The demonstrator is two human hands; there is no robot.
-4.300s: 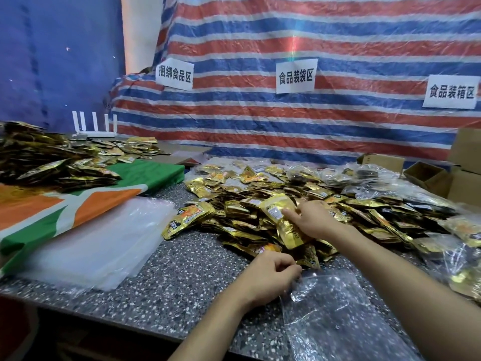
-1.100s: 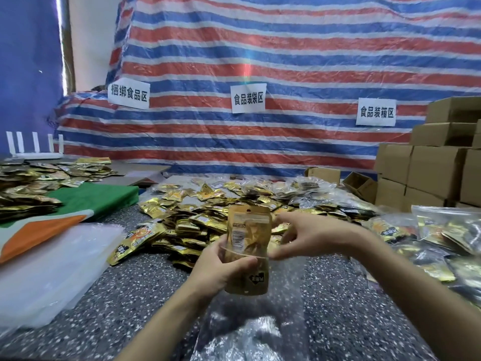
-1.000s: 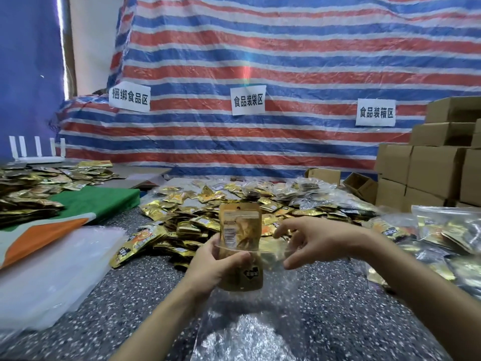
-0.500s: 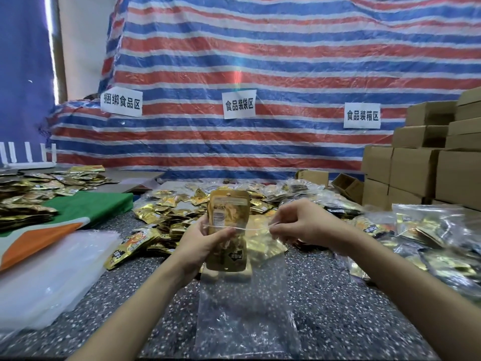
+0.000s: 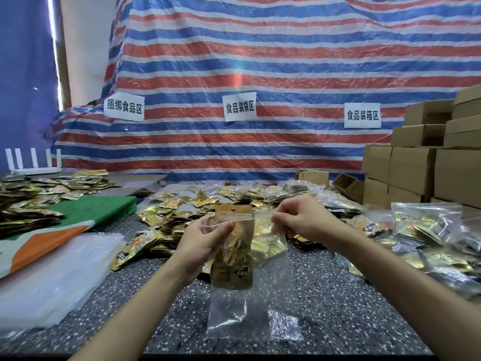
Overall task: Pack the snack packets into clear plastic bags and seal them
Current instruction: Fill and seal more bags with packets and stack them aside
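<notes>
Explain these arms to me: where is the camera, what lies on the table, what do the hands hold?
There is no machine: a person works with bare hands, and one camera on their head looks forward and down, so the arms enter from below. The left hand grips a brown snack packet standing part way in a clear bag, its top above the bag's mouth. The right hand pinches the bag's rim at the other side. On the speckled table lie a heap of gold packets, a stack of empty bags at the left and filled bags at the right.
</notes>
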